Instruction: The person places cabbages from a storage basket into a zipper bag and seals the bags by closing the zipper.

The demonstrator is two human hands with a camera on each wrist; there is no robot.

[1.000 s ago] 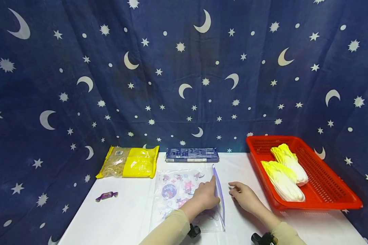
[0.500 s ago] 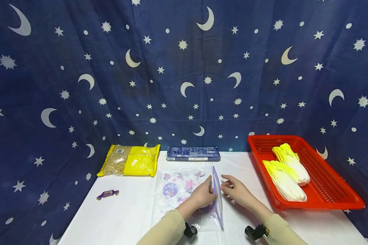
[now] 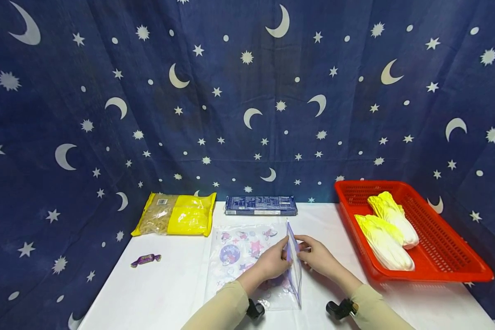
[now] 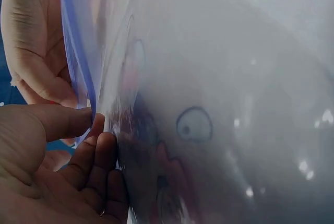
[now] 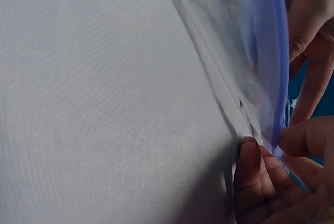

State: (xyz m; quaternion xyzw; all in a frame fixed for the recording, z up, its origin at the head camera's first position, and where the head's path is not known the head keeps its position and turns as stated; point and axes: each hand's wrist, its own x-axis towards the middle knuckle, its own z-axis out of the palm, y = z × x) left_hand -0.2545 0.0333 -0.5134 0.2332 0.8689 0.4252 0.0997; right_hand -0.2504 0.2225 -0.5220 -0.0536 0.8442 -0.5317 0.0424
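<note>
A clear zip-lock bag with pink and purple cartoon prints lies on the white table, its purple zip strip along the right side. At this strip the bag's mouth stands slightly parted. From the left, my left hand pinches one side of the mouth between thumb and fingers. My right hand grips the facing side from the right, its thumb and fingertips at the purple edge. Both hands are close together across the opening in the wrist views.
A red plastic basket on the right holds two napa cabbages. Behind the bag lies a blue box. A yellow food packet sits back left, with a purple wrapped candy in front. A star-patterned curtain backs the table.
My right hand has moved left to the bag's zip edge and taken hold of it. My left hand has drawn in its extended index finger and now pinches the edge. The mouth has parted slightly.
</note>
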